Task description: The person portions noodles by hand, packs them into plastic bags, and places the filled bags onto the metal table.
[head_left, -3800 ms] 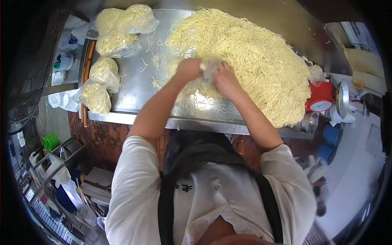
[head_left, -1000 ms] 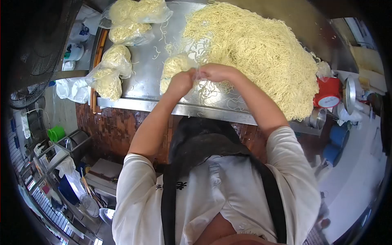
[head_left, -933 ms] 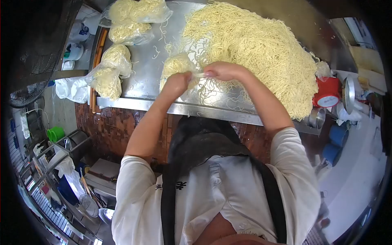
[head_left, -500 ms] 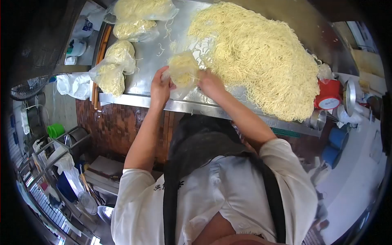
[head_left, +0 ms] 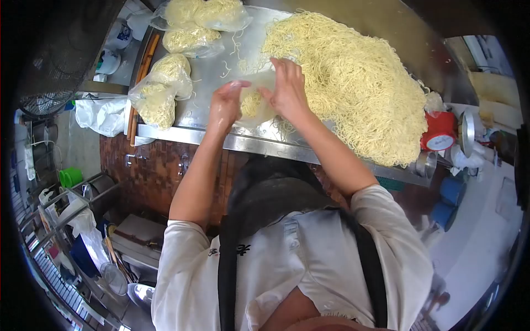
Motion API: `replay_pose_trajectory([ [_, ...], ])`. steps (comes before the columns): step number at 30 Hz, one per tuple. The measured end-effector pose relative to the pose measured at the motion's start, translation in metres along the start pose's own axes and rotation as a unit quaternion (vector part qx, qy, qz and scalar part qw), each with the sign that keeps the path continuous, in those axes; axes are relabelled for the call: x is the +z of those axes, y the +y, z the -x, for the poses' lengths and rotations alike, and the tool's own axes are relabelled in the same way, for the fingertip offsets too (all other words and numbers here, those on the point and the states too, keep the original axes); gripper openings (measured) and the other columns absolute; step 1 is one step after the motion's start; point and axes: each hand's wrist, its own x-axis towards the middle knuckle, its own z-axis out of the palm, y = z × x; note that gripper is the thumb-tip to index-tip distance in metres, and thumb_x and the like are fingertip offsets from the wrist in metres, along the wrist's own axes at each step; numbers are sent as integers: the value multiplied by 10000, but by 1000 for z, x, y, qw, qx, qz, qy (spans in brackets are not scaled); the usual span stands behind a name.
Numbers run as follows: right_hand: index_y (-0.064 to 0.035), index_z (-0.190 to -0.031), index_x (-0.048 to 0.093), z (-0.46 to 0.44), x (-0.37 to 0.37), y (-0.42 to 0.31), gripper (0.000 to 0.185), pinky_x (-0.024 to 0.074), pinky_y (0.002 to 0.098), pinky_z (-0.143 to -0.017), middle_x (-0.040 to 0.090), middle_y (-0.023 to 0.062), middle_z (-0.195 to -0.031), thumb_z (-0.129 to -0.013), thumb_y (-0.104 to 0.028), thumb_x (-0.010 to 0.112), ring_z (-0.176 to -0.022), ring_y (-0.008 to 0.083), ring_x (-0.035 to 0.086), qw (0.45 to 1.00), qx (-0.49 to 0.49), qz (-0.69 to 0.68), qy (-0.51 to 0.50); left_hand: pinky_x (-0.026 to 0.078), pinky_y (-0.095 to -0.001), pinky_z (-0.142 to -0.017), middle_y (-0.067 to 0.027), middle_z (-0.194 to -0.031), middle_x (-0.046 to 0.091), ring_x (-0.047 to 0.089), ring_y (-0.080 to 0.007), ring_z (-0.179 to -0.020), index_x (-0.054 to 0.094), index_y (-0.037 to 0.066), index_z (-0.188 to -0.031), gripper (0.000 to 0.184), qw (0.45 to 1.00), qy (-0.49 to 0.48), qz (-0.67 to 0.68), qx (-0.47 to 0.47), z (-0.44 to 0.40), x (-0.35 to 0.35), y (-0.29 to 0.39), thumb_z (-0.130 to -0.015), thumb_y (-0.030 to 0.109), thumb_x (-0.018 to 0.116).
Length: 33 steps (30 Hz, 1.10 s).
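Note:
A thin clear plastic bag of pale yellow noodles (head_left: 252,105) is between my hands at the steel table's front edge. My left hand (head_left: 225,105) is at the bag's left side, fingers curled against the plastic and partly blurred. On the other side, my right hand (head_left: 290,91) is spread, thumb apart from the raised fingers, its thumb beside the film. Whether it touches the plastic is hard to make out. Just right of it lies a large heap of loose noodles (head_left: 353,88).
Several filled noodle bags (head_left: 190,41) lie along the left of the steel table (head_left: 212,66). Brown rods (head_left: 144,66) line its left edge. A red scale (head_left: 439,131) stands at the right end, near a metal cup (head_left: 426,164). Noodle strands are scattered on the steel.
My right hand has moved up and its fingers have spread from a closed grip. The bag hangs lower between my hands, and the left hand has turned slightly inward.

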Motion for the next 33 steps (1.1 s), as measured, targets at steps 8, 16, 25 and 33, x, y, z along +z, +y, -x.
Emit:
replay_pose_trajectory([
  [8, -108, -1111, 688, 19, -29, 44, 245, 524, 414, -815, 704, 164, -1025, -875, -72, 632, -921, 302, 680, 957, 133, -39, -256, 504, -433, -773, -218, -894, 641, 620, -400, -811, 675, 85, -1085, 293, 875, -16, -451, 177, -4, -41, -11, -831, 216, 735],
  [16, -72, -1160, 682, 98, -139, 84, 241, 518, 360, -867, 726, 130, -1042, -986, -157, 538, -936, 271, 685, 937, 243, -225, -107, 402, -255, -423, -24, -626, 565, 515, -69, -458, 669, 6, -1036, 202, 979, -87, -151, 103, 40, 61, 54, -989, 150, 535],
  [25, -54, -1139, 688, 149, -496, 182, 300, 369, 210, -505, 562, -51, -732, -982, -290, 592, -588, 50, 443, 901, 189, -202, 335, 365, -239, -410, 1, -651, 541, 469, -65, -473, 673, 16, -1095, 259, 874, -328, -169, 315, 74, 436, 191, -999, 230, 562],
  [33, -1, -1267, 565, 205, -721, 282, 356, 546, 385, -738, 695, 173, -910, -934, -126, 551, -842, 241, 691, 890, 175, 91, 412, 398, -289, -410, -36, -590, 547, 497, -117, -452, 645, -25, -1115, 288, 858, -349, -146, 347, 124, 721, 210, -982, 222, 580],
])
